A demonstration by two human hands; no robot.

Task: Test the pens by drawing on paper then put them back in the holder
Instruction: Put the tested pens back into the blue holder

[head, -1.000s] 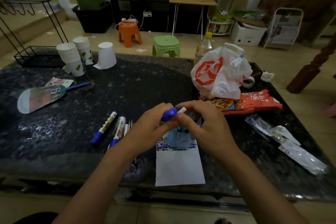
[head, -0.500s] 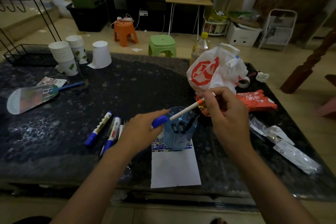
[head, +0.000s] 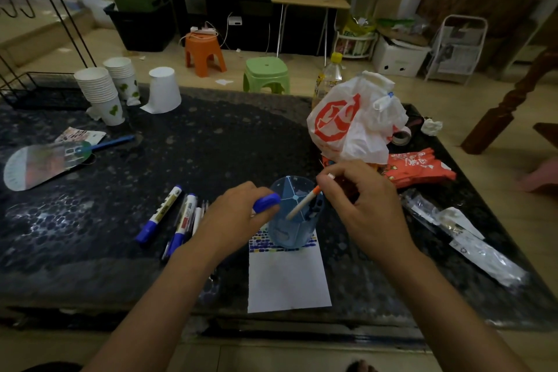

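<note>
Since half a second ago the right hand (head: 367, 208) has swung the thin white pen with the orange collar (head: 302, 204) down so its tip hangs inside the mouth of the translucent blue plastic pen holder (head: 294, 214); a second ago both hands were together at the pen. Left hand (head: 234, 217) is curled round the pen's blue plastic cap (head: 266, 202), just left of the holder rim. Right hand pinches the pen near its rear end, fingers curled.

Handling, my read: pen is light, stiff, smooth, so pinch mid-barrel for control. Holder looks light and could tip if knocked; it stands on the top edge of the white paper sheet with a coloured patterned strip (head: 287, 278), covering part of it.

Around: two blue-capped white markers (head: 170, 214) and thinner pens lie on the dark speckled bench (head: 196, 154) just left of the left hand. White plastic bag with red print (head: 353, 124) and red snack packet (head: 419, 167) sit behind the right hand, near but not blocking. Stacked paper cups (head: 104, 90) are well apart, far left.
</note>
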